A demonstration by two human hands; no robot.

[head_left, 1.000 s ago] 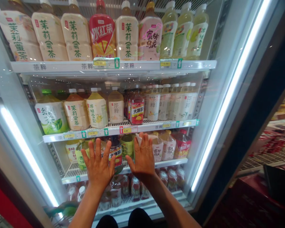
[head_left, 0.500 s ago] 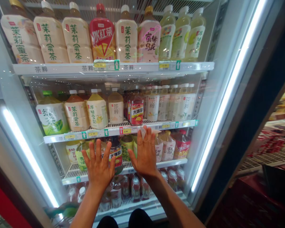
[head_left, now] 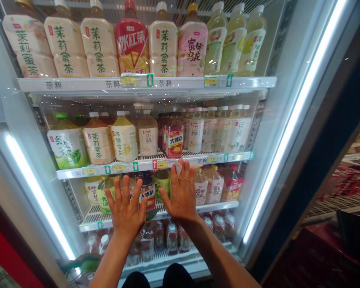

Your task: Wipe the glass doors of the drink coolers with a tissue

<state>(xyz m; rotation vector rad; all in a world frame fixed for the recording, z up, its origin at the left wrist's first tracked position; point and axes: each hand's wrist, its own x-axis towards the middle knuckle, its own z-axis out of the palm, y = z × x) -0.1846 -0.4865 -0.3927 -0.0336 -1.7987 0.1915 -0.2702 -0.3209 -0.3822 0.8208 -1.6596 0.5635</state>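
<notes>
Right hand (head_left: 182, 199) moved slightly higher, flat over white cloth (head_left: 178, 169), left hand (head_left: 127, 216) splayed, nothing visibly gripped

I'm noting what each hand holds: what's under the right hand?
White tissue or cloth peeks out near the top of the right hand. The hand hides the rest, so its full shape is unclear.

White shelves (head_left: 246, 81) — drink bottles (head_left: 69, 150) standing upright in rows.

Head camera looks down over both hands (head_left: 183, 199).
</notes>
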